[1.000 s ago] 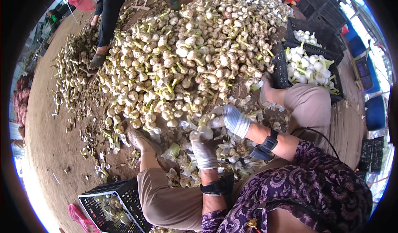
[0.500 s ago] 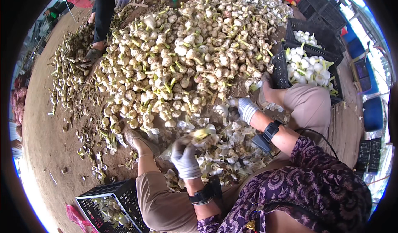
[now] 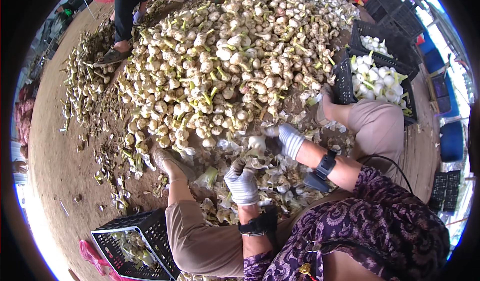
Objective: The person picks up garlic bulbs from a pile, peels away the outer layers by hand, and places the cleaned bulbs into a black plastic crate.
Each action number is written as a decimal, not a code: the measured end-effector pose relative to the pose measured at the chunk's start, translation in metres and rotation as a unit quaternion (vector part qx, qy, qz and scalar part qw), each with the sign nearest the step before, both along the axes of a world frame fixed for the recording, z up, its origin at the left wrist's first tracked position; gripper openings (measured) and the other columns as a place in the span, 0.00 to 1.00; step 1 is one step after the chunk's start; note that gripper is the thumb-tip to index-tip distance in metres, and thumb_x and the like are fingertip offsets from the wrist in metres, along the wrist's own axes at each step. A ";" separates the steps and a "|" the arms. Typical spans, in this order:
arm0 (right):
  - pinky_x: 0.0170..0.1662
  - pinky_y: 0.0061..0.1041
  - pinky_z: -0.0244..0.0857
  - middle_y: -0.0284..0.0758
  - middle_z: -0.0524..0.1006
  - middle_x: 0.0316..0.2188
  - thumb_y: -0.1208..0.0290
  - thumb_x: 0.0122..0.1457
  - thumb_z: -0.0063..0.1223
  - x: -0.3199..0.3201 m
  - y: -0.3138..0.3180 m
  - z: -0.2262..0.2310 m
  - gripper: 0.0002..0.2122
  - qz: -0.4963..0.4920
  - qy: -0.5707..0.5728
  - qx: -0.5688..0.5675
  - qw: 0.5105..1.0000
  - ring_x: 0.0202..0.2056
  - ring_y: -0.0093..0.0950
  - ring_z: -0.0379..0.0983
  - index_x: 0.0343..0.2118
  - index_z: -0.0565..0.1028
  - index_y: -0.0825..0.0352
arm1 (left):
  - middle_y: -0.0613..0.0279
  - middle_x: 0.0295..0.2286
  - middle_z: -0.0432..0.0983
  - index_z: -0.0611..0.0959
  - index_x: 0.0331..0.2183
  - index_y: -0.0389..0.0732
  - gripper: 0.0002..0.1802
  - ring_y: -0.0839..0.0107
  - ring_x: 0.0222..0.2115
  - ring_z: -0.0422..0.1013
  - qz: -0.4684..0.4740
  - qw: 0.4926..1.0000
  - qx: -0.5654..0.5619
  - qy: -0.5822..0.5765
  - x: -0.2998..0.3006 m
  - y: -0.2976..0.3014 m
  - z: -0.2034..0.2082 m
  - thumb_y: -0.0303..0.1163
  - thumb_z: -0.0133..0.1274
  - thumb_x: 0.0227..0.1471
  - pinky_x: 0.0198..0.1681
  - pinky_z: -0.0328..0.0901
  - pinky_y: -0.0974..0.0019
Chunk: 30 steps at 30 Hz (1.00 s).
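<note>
My right hand (image 3: 289,140), in a grey-and-white striped glove with dark fingertips, is closed on a pale garlic bulb (image 3: 257,143) just left of its fingers. Below that bulb my left hand (image 3: 242,182), gloved alike, has its fingers bent and pressed together beside papery skin. What they pinch, if anything, is hidden. A strip of greenish-white garlic husk (image 3: 207,177) lies left of the left hand. Loose skins (image 3: 285,181) cover the ground beneath both hands. Beyond them spreads a large heap of unpeeled garlic (image 3: 200,76) with short green stems.
At right, a black crate (image 3: 343,83) holds clean white bulbs; another crate (image 3: 357,33) stands behind it. A tilted black crate (image 3: 167,236) with garlic inside is at lower left, beside pink netting (image 3: 90,253). Another person's leg (image 3: 125,18) and foot are at upper left.
My left hand has moved up and right, close to the bulb, and the greenish husk it held now lies on the skins. My right hand has shifted slightly left and down with the bulb.
</note>
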State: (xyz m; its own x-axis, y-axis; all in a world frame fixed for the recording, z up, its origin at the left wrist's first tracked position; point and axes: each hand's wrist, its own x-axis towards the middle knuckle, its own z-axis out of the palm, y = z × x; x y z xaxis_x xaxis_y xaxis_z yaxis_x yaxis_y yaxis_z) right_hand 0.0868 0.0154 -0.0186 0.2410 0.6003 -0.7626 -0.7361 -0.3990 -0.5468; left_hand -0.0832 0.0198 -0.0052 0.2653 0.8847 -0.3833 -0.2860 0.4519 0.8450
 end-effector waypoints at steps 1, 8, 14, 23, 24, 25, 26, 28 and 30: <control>0.12 0.24 0.61 0.37 0.74 0.16 0.71 0.51 0.50 0.002 0.003 -0.002 0.06 -0.077 0.077 -0.022 0.994 0.12 0.28 0.68 0.27 0.74 0.69 | 0.63 0.21 0.74 0.78 0.28 0.33 0.05 0.80 0.19 0.68 -0.007 0.996 -0.018 -0.083 -0.002 -0.002 0.001 0.24 0.54 0.44 0.23 0.64 0.77; 0.23 0.20 0.64 0.33 0.76 0.23 0.72 0.51 0.52 0.012 -0.009 -0.015 0.08 0.098 -0.071 0.048 0.991 0.20 0.23 0.70 0.34 0.75 0.67 | 0.64 0.21 0.73 0.77 0.30 0.33 0.10 0.77 0.19 0.68 -0.048 0.992 -0.085 0.077 -0.005 0.006 -0.017 0.32 0.52 0.49 0.22 0.66 0.75; 0.13 0.18 0.59 0.31 0.72 0.15 0.74 0.49 0.54 -0.008 -0.007 0.002 0.04 0.203 -0.278 0.166 0.924 0.14 0.19 0.66 0.27 0.75 0.68 | 0.58 0.21 0.74 0.77 0.28 0.31 0.06 0.72 0.18 0.70 0.030 0.982 -0.168 -0.079 0.001 0.007 -0.010 0.21 0.53 0.43 0.22 0.69 0.71; 0.33 0.27 0.69 0.42 0.76 0.33 0.69 0.49 0.54 -0.012 -0.009 -0.013 0.16 0.021 0.211 0.079 0.974 0.35 0.33 0.73 0.40 0.71 0.72 | 0.57 0.23 0.71 0.75 0.22 0.34 0.04 0.62 0.24 0.69 0.083 0.923 -0.091 -0.365 -0.012 0.003 -0.012 0.22 0.53 0.39 0.24 0.67 0.59; 0.31 0.27 0.69 0.43 0.76 0.33 0.70 0.50 0.51 -0.015 0.003 -0.016 0.14 -0.055 0.221 0.067 0.971 0.37 0.36 0.72 0.39 0.72 0.71 | 0.58 0.24 0.72 0.75 0.22 0.35 0.06 0.60 0.26 0.68 0.076 0.926 -0.060 -0.366 -0.018 0.006 -0.012 0.27 0.53 0.41 0.26 0.66 0.58; 0.28 0.25 0.68 0.41 0.76 0.32 0.71 0.51 0.49 -0.012 -0.002 -0.013 0.10 -0.098 0.167 0.038 0.980 0.34 0.33 0.73 0.35 0.73 0.69 | 0.57 0.25 0.72 0.75 0.22 0.36 0.09 0.61 0.24 0.68 0.060 0.932 -0.035 -0.357 -0.026 0.010 -0.022 0.32 0.53 0.44 0.25 0.66 0.61; 0.28 0.24 0.67 0.40 0.76 0.31 0.72 0.51 0.49 0.010 -0.009 -0.029 0.09 -0.043 0.186 0.043 0.981 0.32 0.33 0.73 0.33 0.73 0.69 | 0.57 0.24 0.71 0.75 0.22 0.36 0.11 0.63 0.23 0.68 0.047 0.963 -0.069 -0.255 -0.025 0.014 -0.015 0.34 0.52 0.45 0.24 0.66 0.63; 0.27 0.24 0.67 0.39 0.76 0.30 0.72 0.51 0.49 0.026 -0.016 -0.043 0.07 0.016 0.208 0.045 0.977 0.30 0.32 0.73 0.32 0.73 0.68 | 0.60 0.19 0.70 0.74 0.24 0.38 0.12 0.69 0.17 0.66 0.071 0.981 -0.127 -0.130 -0.016 0.012 -0.010 0.37 0.50 0.49 0.19 0.64 0.67; 0.21 0.22 0.65 0.35 0.73 0.21 0.72 0.53 0.46 0.004 -0.009 -0.032 0.05 0.005 0.109 0.014 0.994 0.17 0.28 0.66 0.29 0.73 0.66 | 0.67 0.16 0.68 0.74 0.25 0.40 0.13 0.77 0.13 0.63 0.047 0.986 -0.157 0.029 -0.005 0.010 0.004 0.39 0.46 0.53 0.16 0.60 0.73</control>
State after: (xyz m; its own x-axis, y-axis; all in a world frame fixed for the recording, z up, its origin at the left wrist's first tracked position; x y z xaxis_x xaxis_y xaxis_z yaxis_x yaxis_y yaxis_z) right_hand 0.0906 0.0068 -0.0509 0.0660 0.6236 -0.7789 -0.8344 -0.3936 -0.3858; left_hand -0.0883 0.0299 -0.0011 0.1572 0.7393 -0.6548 -0.2952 0.6679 0.6832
